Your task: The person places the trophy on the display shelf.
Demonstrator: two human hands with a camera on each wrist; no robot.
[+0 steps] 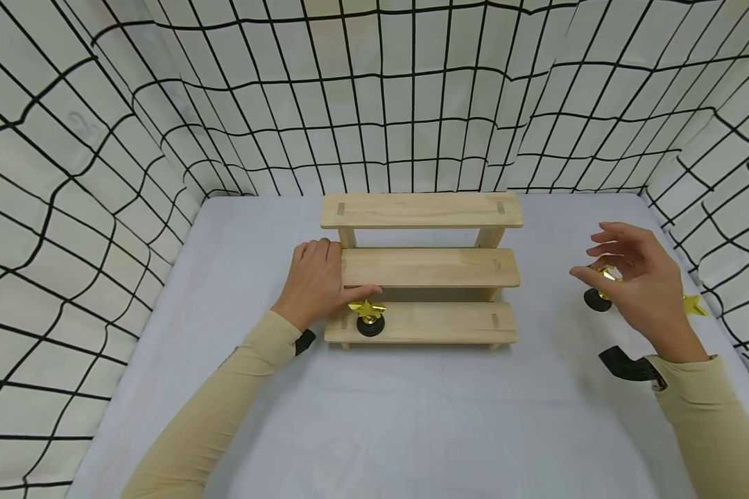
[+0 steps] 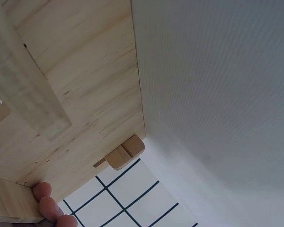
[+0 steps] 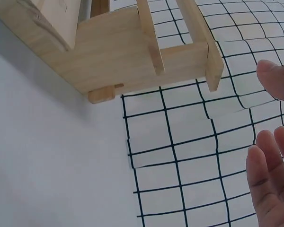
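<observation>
A three-tier wooden shelf (image 1: 431, 269) stands on the white table. My left hand (image 1: 315, 283) grips the left end of its middle board, the thumb lying along the front; in the left wrist view fingertips (image 2: 49, 208) curl round a board's edge. Just below that thumb, a small gold star trophy (image 1: 369, 320) with a black base sits on the bottom board. Over at the right, my right hand (image 1: 649, 294) hovers with curved, parted fingers, partly covering a second trophy (image 1: 597, 300). The right wrist view shows nothing between thumb and fingers.
Beyond the right hand, a gold star (image 1: 695, 305) partly shows near the table's right edge. White walls with a black grid (image 1: 412, 104) enclose the back and sides. The white tabletop (image 1: 424, 416) extends in front of the shelf.
</observation>
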